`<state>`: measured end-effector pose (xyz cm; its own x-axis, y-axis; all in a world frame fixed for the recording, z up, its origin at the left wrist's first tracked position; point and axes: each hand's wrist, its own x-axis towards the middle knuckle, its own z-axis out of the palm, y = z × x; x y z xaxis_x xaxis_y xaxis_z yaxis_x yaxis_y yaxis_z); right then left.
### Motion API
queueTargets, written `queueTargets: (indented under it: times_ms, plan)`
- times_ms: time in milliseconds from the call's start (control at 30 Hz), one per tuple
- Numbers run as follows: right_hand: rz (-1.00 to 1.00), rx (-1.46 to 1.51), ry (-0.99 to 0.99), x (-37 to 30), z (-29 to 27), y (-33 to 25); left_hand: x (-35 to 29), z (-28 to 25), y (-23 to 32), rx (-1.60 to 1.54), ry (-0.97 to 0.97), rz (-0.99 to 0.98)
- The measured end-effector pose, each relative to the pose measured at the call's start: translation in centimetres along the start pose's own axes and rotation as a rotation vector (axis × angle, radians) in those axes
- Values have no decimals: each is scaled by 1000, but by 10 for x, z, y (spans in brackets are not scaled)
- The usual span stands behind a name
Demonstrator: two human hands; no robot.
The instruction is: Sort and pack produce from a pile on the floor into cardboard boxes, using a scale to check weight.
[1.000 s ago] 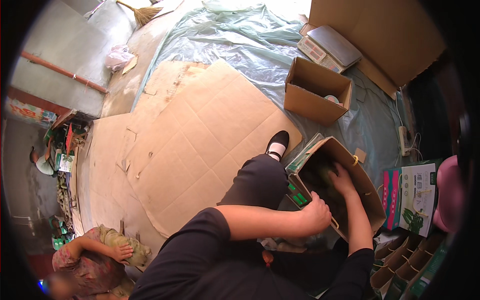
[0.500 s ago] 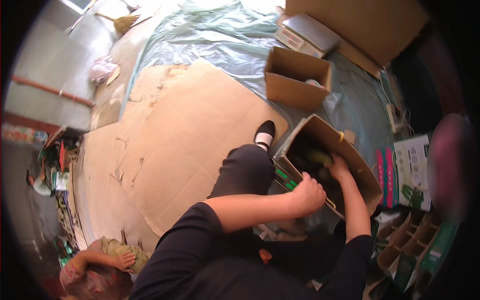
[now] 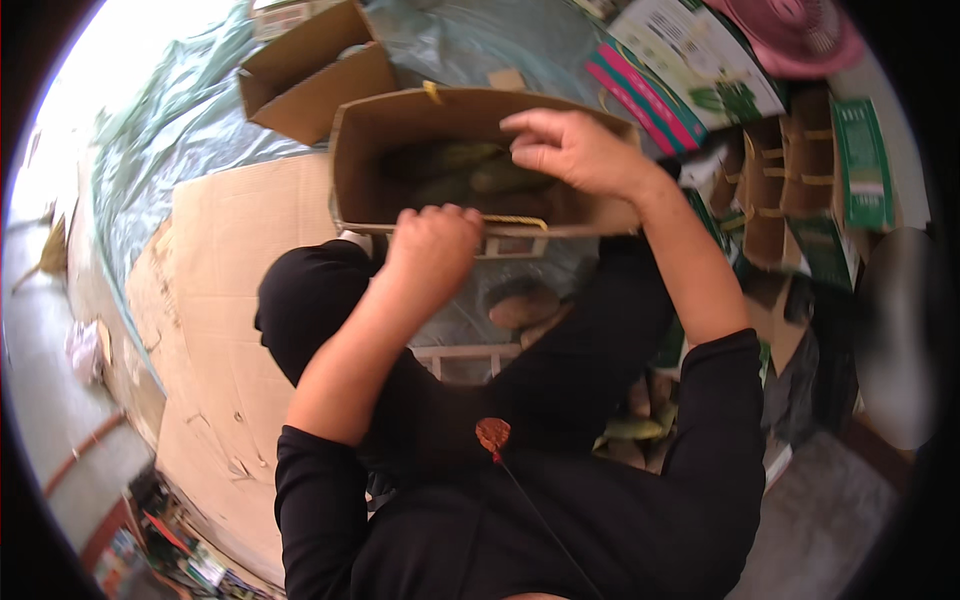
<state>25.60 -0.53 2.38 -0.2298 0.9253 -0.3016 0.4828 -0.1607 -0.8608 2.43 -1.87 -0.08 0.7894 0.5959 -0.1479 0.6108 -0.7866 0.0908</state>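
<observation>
A long, open cardboard box [image 3: 470, 108] with yellow cord handles stands in front of my knees. Several long, greenish produce pieces [image 3: 500, 178], blurred and in shadow, lie inside; their exact kind is unclear. My left hand [image 3: 437, 245] is closed over the near rim, beside the near cord handle. Above the right part of the box hovers my right hand [image 3: 585, 158], its fingers apart and nothing between them.
Brownish, oblong produce [image 3: 525, 303] lies between my legs, and more [image 3: 640, 425] by my right thigh. Another open carton [image 3: 340, 90] stands at far left. Divided cartons [image 3: 765, 190], a printed white box [image 3: 690, 60] and a pink fan [image 3: 800, 35] are to the right. Flat cardboard [image 3: 220, 350] covers floor at left.
My right hand has come up out of the box, leaving the green piece it was touching. The view has swung right, and my left hand stays at the near rim.
</observation>
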Motion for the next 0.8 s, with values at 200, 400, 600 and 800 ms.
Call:
queueTargets:
  times_ms: [200,400,600,800]
  plan:
    - [-44,152,465,-131,-44,5,8,-14,0,-128,-177,-35]
    - [173,305,785,-259,-16,45,10,-7,-4,-184,-207,-42]
    - [630,342,917,-352,73,136,18,-12,3,-237,-222,-54]
    - [1348,177,713,-443,193,303,19,-8,-7,-325,-237,-115]
